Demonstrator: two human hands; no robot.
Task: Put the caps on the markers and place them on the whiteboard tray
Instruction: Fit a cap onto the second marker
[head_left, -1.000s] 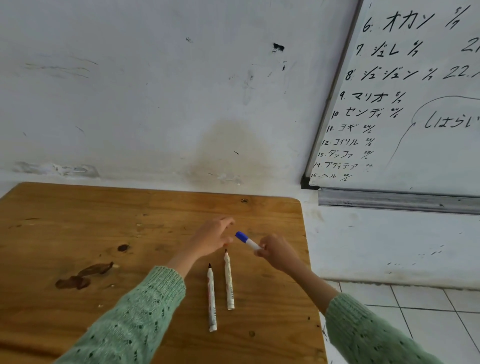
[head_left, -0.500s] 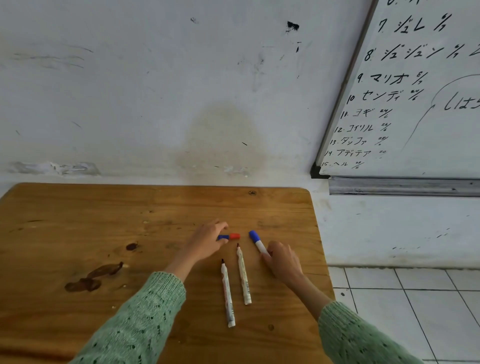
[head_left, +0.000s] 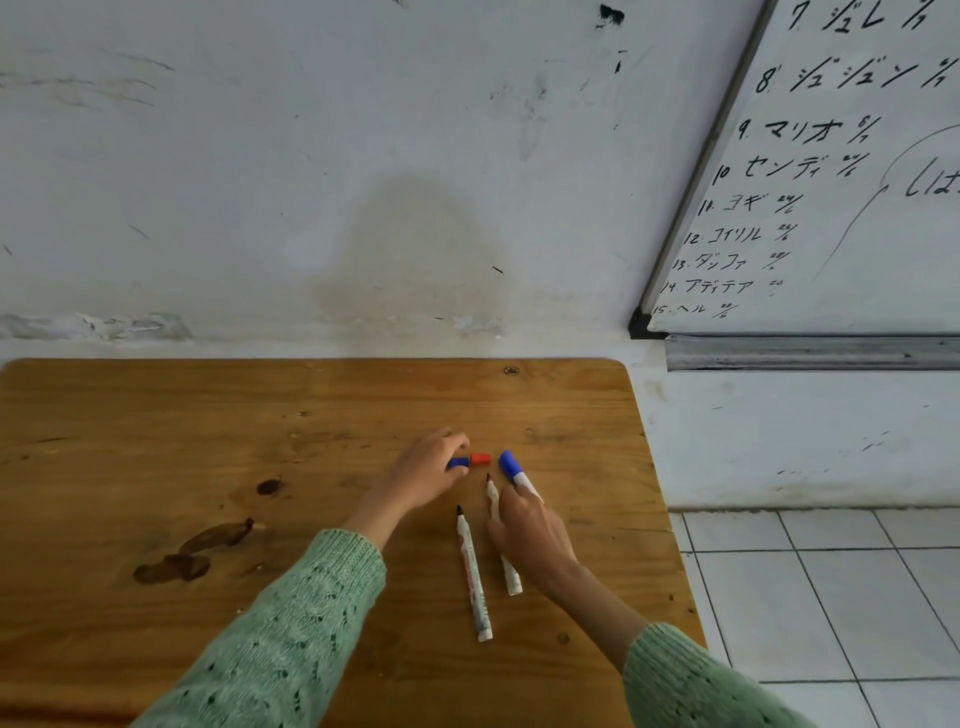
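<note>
Two uncapped white markers lie side by side on the wooden table (head_left: 156, 415): a dark-tipped marker (head_left: 472, 571) and a red-tipped marker (head_left: 491, 492) to its right. Further right lies a blue-capped marker (head_left: 510, 465), its body partly under my right hand (head_left: 532, 530). That hand is spread over both of these markers, fingers apart. My left hand (head_left: 423, 473) pinches a loose blue cap (head_left: 458, 463) on the table. A loose red cap (head_left: 480, 459) sits just right of it. The grey whiteboard tray (head_left: 810, 353) is on the wall at the upper right.
The whiteboard (head_left: 841, 182) with black writing hangs above the tray. The table's right edge runs close to my right arm, with white floor tiles (head_left: 831, 597) beyond it. Dark stains (head_left: 192, 553) mark the wood on the left.
My right hand has laid the blue-capped marker on the table and spread over the red-tipped marker. My left hand has closed its fingers on the blue cap.
</note>
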